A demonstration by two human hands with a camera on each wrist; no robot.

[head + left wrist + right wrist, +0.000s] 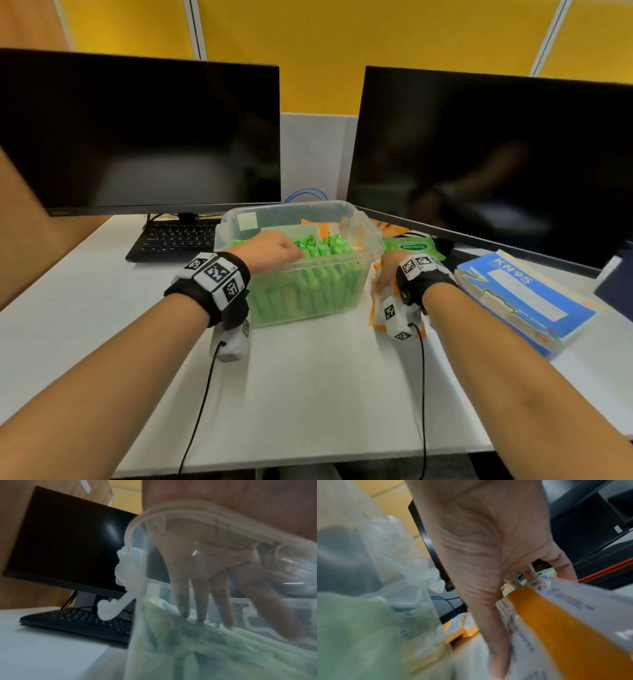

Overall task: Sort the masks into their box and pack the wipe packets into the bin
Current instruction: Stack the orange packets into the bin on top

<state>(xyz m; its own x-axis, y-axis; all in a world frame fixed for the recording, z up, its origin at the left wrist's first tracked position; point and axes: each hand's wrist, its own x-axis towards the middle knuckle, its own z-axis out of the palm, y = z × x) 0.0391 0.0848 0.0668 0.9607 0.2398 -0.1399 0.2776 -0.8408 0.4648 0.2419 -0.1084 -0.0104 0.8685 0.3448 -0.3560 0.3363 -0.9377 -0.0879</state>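
Risk lay with the orange packets pinched in the right hand: the slippery stack could spill beside the bin, where the left hand pressed straight-fingered on the green packets.

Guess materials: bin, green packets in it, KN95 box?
Bin: clear, slightly cloudy rigid plastic, going by the contents showing through its walls and the moulded rim. Green packets: glossy plastic film, probably, judging by the sheen and crimped top edges. KN95 box: printed blue-and-white cardboard, matte; torn, frayed edges show pale board underneath.
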